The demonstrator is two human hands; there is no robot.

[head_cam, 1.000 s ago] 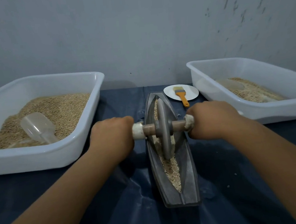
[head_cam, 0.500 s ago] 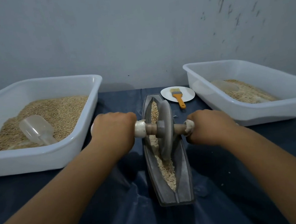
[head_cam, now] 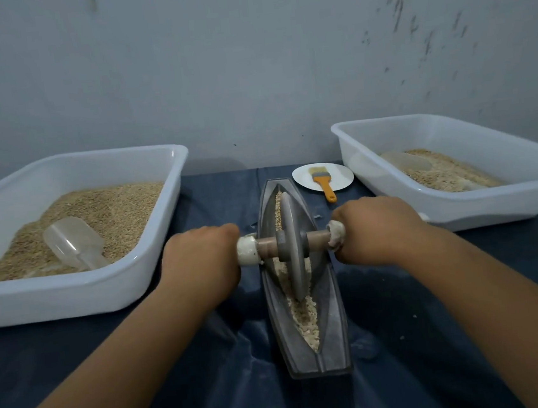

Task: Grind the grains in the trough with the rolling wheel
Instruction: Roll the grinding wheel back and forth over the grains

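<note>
- The trough [head_cam: 332, 330] is a long grey boat-shaped vessel and it lies on the dark blue cloth [head_cam: 181, 395], between the two forearms, with its length pointing away from the person.
- The grains [head_cam: 304, 319] lie along the middle groove of the trough, pale and partly crushed at the near end.
- The rolling wheel [head_cam: 294, 251] stands upright on its edge in the groove, about the middle of the trough, on top of the grains.
- The left hand [head_cam: 204, 263] is clenched around the left end of the axle [head_cam: 267, 246], beside the white wrapped part.
- The right hand [head_cam: 376, 229] is clenched around the right end of the axle in the same way.
- The left tub [head_cam: 81, 298] is white and holds tan grain and a clear scoop [head_cam: 74, 242].
- The right tub [head_cam: 494, 210] is also white and holds some grain.
- Behind the trough, a brush [head_cam: 323, 183] with orange handle lies on a small white plate [head_cam: 341, 176].
</note>
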